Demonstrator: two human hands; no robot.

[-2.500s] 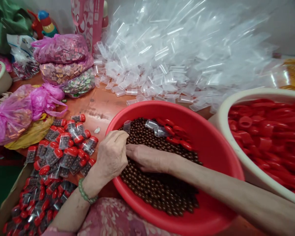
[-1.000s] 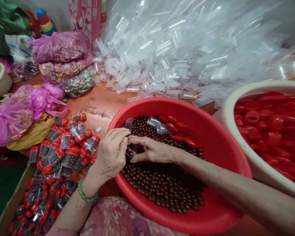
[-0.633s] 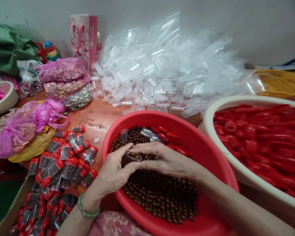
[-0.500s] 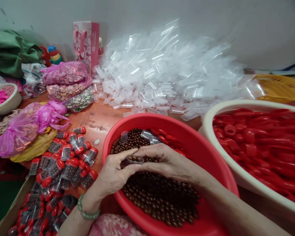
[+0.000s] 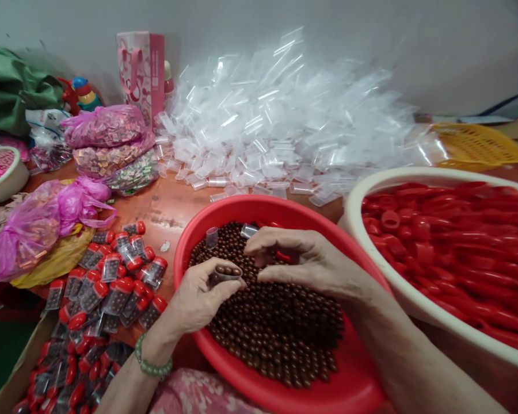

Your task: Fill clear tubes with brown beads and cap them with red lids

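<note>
Between the thumb and fingers of my left hand point(image 5: 202, 296) is a clear plastic tube point(image 5: 227, 274), its open end toward me, with brown beads showing inside. My right hand point(image 5: 300, 259) hovers to the right of it, thumb and fingers apart, with nothing seen in its grasp. Both hands are above a red basin point(image 5: 293, 210) that holds a mass of shiny brown beads point(image 5: 280, 339). A loose clear tube point(image 5: 212, 237) stands on the beads near the back, and another clear tube point(image 5: 249, 230) lies by my right fingertips. Some red caps are partly hidden behind my right hand.
At right, a cream basin point(image 5: 354, 201) is full of red caps point(image 5: 449, 247). A heap of clear tubes point(image 5: 263, 126) lies behind. On the left are capped, bead-filled tubes point(image 5: 116, 282), pink bags point(image 5: 107, 129) and a box edge point(image 5: 23, 362). A yellow basket point(image 5: 479, 144) sits back right.
My right hand has come away from the tube, moving right and opening. My left hand keeps the tube. The whole view has shifted slightly.
</note>
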